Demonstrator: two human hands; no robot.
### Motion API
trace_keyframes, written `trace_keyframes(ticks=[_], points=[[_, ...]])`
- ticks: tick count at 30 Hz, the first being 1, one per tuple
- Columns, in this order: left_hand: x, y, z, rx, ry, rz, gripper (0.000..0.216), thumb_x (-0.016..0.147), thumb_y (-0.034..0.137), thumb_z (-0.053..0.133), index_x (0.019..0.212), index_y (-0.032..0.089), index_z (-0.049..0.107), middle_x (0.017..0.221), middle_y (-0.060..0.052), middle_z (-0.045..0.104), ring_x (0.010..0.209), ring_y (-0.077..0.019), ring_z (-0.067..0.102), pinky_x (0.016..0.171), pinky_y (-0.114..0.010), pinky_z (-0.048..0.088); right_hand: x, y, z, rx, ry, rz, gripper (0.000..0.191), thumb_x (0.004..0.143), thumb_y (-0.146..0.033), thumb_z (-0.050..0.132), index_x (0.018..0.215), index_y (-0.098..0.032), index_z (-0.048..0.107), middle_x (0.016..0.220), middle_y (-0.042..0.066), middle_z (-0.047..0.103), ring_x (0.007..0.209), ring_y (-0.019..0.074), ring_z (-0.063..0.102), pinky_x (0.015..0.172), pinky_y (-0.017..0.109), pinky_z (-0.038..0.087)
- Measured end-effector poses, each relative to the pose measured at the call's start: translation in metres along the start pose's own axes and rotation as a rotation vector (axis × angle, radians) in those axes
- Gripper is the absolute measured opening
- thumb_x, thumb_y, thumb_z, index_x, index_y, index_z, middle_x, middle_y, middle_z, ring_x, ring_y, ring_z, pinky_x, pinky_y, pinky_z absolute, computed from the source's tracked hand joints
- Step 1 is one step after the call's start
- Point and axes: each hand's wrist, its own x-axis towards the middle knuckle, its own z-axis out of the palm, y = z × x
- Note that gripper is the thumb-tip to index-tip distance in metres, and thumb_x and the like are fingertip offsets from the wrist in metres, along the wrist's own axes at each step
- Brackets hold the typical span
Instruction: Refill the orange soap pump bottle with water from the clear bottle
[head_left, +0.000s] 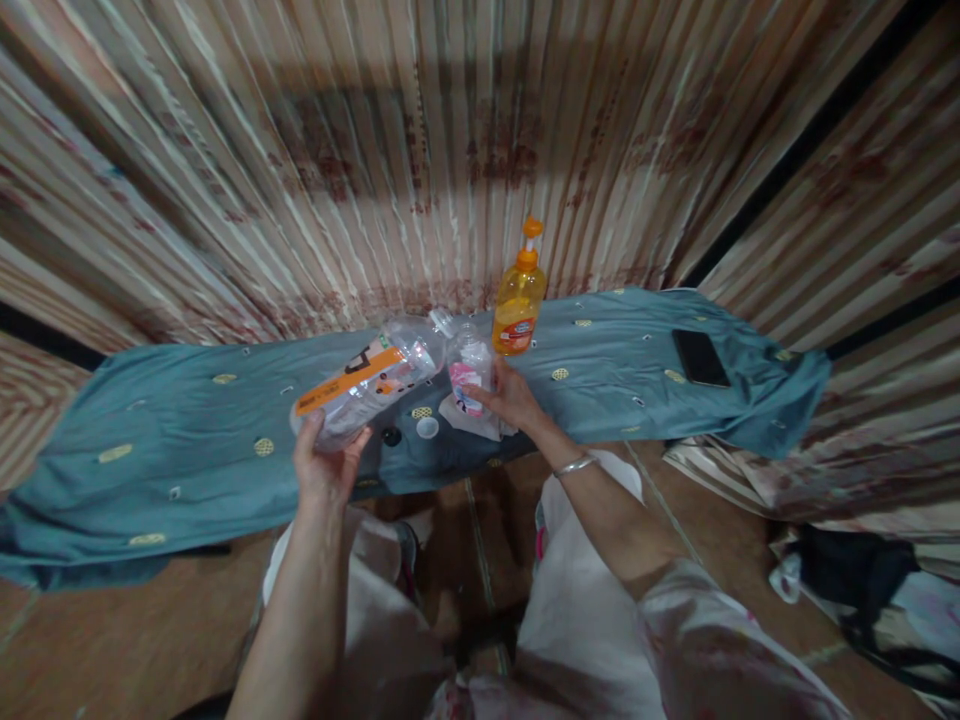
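Observation:
My left hand point(328, 455) is closed round the base of a large clear plastic bottle point(367, 382) with an orange and white label. That bottle is tilted, its neck up and to the right at the mouth of a smaller bottle. My right hand point(514, 398) grips this small clear bottle point(470, 362) with a pink label, which stands roughly upright over a pale cloth point(487, 425). Whether liquid passes between the two cannot be made out. A black cap point(391, 436) and a whitish round cap point(427, 428) lie in front of the bottles.
An orange pump bottle point(519, 305) stands behind my right hand. Toward the right end of the teal patterned cloth point(225, 430) on the table lies a black phone point(701, 357). Striped curtains point(450, 150) hang close behind. Dark bags point(851, 575) are on the floor at right.

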Motion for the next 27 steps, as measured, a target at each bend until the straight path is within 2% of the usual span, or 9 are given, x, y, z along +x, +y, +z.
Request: trace_keyframes(ticks=[6, 14, 27], points=[[0.001, 0.001, -0.002, 0.0, -0.001, 0.003, 0.023, 0.075, 0.032, 0.073, 0.097, 0.024, 0.069, 0.081, 0.0, 0.075, 0.07, -0.016, 0.071, 0.057, -0.023, 0.059, -0.002, 0.002, 0.0, -0.03, -0.001, -0.011, 0.047, 0.079, -0.045, 0.076, 0.116, -0.023, 0.055, 0.097, 0.006, 0.072, 0.086, 0.0274, 0.07, 0.078, 0.041, 0.054], [0.007, 0.0, -0.004, 0.035, -0.004, 0.038, 0.035, 0.074, 0.036, 0.077, 0.105, 0.023, 0.069, 0.086, -0.001, 0.074, 0.069, -0.0156, 0.071, 0.056, -0.023, 0.059, -0.006, 0.001, 0.0, -0.049, -0.003, -0.021, 0.046, 0.08, -0.045, 0.075, 0.114, -0.024, 0.054, 0.093, 0.004, 0.071, 0.085, 0.0278, 0.07, 0.076, 0.039, 0.053], [0.01, 0.015, 0.015, 0.03, 0.011, 0.089, 0.013, 0.079, 0.025, 0.065, 0.09, 0.022, 0.071, 0.084, 0.001, 0.074, 0.065, -0.0121, 0.068, 0.053, -0.018, 0.057, -0.009, -0.01, -0.002, -0.072, -0.044, 0.011, 0.049, 0.082, -0.045, 0.074, 0.118, -0.021, 0.052, 0.097, 0.007, 0.073, 0.086, 0.0281, 0.072, 0.073, 0.036, 0.051]])
